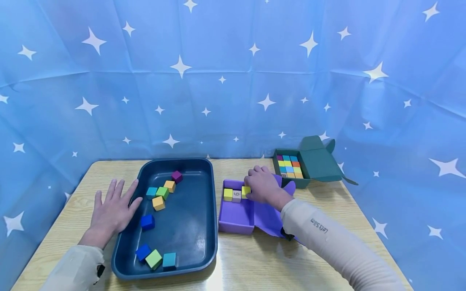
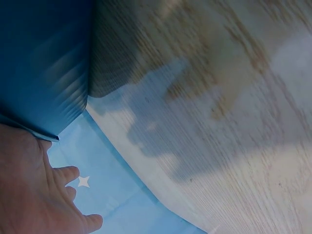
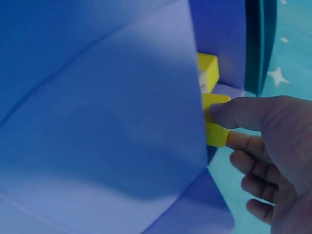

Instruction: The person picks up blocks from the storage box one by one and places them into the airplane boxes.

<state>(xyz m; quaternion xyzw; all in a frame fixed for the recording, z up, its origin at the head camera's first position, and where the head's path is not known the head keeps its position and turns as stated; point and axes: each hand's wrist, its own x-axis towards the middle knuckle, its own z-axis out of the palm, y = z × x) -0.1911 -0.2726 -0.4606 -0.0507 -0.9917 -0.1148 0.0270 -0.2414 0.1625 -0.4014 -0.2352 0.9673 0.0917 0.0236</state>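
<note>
My right hand [image 1: 263, 186] pinches a yellow cube [image 1: 245, 191] at the far right corner of the purple box [image 1: 236, 228]. In the right wrist view, the thumb lies against one side of that yellow cube [image 3: 217, 134], and the box's flap hides part of it. Beside it in the same row are a grey cube marked with a digit [image 1: 236, 196] and another yellow cube [image 1: 227, 195]. With fingers spread and straight, my left hand [image 1: 113, 212] rests at the left rim of a dark blue tray [image 1: 189, 218]. Its palm side is hidden.
Several loose cubes lie in the tray, among them a purple one [image 1: 176, 176] at the back and a teal one [image 1: 169, 260] at the front. Behind the purple box stands an open green box [image 1: 305, 182] filled with coloured cubes. A starry blue curtain [image 1: 225, 105] borders the table.
</note>
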